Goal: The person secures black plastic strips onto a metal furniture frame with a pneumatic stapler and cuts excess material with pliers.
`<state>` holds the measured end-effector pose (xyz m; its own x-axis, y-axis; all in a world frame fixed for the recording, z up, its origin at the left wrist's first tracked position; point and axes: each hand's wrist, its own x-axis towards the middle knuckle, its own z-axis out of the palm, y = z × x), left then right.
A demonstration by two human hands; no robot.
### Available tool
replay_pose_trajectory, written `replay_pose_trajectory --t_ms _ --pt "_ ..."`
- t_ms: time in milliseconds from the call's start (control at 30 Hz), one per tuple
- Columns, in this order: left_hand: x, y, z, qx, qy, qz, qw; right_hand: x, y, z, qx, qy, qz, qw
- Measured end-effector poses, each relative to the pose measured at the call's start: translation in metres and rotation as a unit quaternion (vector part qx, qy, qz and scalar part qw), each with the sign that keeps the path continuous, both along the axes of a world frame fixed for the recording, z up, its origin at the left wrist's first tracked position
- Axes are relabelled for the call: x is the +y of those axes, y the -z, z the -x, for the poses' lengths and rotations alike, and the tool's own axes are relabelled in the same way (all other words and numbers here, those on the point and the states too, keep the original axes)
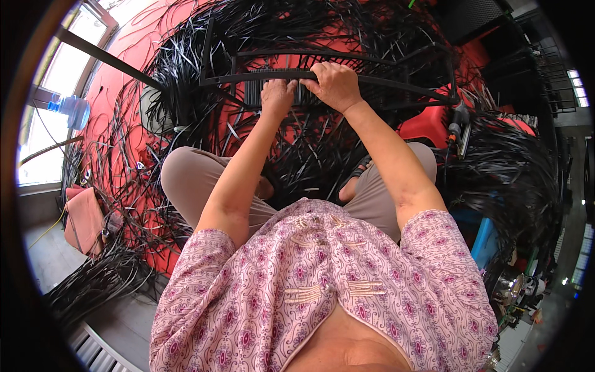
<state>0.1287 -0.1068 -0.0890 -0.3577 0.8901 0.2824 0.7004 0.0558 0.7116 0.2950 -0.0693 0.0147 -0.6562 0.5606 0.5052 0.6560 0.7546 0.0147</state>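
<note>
A black metal frame, perhaps part of a chair, lies across my lap's far side, with a section of woven black strips inside it. My right hand is closed over the frame's near rail, fingers curled around it. Just to its left, my left hand has its fingers bent together at the edge of the weaving, below the same rail. Whatever is pinched there is hidden by the fingers. The two hands are close together but apart.
Loose black strips cover much of the red floor. At the right are a red plastic object, a tool with a dark handle and a blue container. A clear bottle and pink cloth are at the left.
</note>
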Motion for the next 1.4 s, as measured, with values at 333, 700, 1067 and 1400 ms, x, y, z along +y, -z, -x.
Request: replay_pose_trajectory --t_ms 333,700,1067,1400 --pt "-0.002 -0.129 0.016 0.180 0.147 -0.008 0.973 -0.009 0.004 -0.006 -0.008 0.000 -0.063 0.998" --pt "0.092 -0.063 0.027 -0.499 0.130 0.271 0.813 -0.022 0.011 -0.007 0.033 -0.008 -0.039 0.999" --pt "-0.040 -0.154 -0.022 -0.720 0.087 -0.048 0.687 0.003 0.002 -0.006 0.072 -0.001 0.028 0.997" --pt "-0.133 -0.101 -0.043 -0.713 0.082 -0.105 0.688 0.029 -0.027 -0.003 0.066 0.024 0.224 0.972"
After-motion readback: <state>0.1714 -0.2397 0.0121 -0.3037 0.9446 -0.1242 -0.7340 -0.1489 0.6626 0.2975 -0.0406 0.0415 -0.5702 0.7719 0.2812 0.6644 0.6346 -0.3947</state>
